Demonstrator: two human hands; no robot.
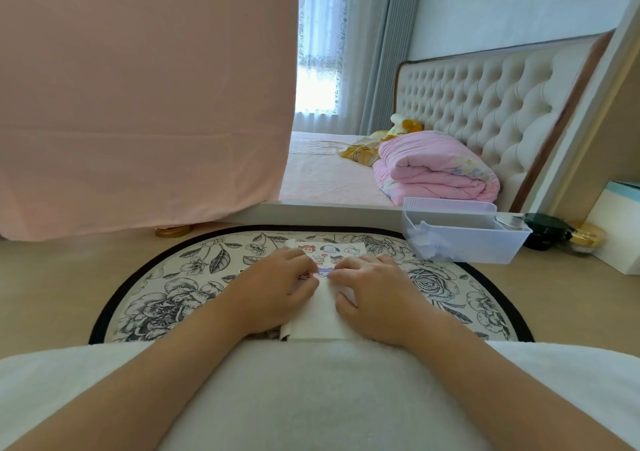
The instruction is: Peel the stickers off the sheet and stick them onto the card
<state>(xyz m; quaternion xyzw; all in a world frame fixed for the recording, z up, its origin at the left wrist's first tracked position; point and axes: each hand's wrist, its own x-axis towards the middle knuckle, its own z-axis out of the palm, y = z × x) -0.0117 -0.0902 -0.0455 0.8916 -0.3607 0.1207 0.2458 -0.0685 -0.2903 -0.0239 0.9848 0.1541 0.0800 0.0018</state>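
Where the floral mat (194,267) covers the desk, the sticker sheet (327,248) is laid flat at the far centre of the mat, with the card (322,315) directly on its near side. The sheet is white and printed with small cartoon characters in rows; faces in red, white and blue tones are visible on its far strip, while its near part is hidden under the hands. The card is plain white and unprinted over the visible area, and a layered edge is shown at its near left corner. A purple sticker (325,272) is located at the junction of sheet and card. The left hand (273,287) and the right hand (374,291) are placed on either side, fingers curled, with the fingertips of both brought together at the purple sticker. Whether the sticker is pinched or merely pressed down cannot be told for either hand. A clear plastic bin (464,239) is set just beyond the mat's far right edge.
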